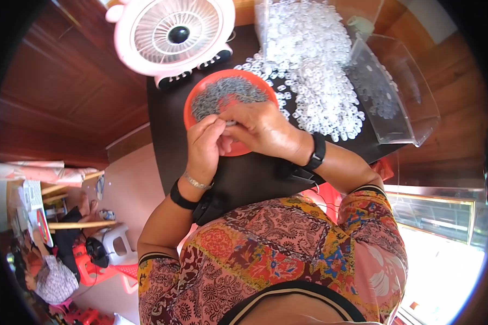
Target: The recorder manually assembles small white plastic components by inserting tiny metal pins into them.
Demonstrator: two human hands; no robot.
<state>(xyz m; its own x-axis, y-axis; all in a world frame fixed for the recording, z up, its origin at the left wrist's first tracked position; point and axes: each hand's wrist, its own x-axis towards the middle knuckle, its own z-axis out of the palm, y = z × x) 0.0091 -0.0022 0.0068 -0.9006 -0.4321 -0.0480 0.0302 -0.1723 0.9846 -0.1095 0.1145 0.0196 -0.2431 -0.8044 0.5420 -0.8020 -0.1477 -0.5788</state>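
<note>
My left hand [203,149] and my right hand [265,130] meet over the near part of a round red bowl [190,100]. Inside it lies a heap of small grey metal pieces [228,89] that look like nails or screws. The fingers of both hands are closed in a pinch, tip to tip. Between them shows a bit of a small white plastic piece [231,123]; the fingers cover most of it. Whether a metal piece is also in my right fingers is hidden. To the right of the bowl spreads a large pile of small white oval plastic pieces with holes [325,81].
A pink fan [178,35] stands behind the bowl on the black table [168,130]. Clear plastic bins [412,116] flank the pile at the right. Far left, another person [57,279] sits near red stools [89,265] and a white stool [119,246].
</note>
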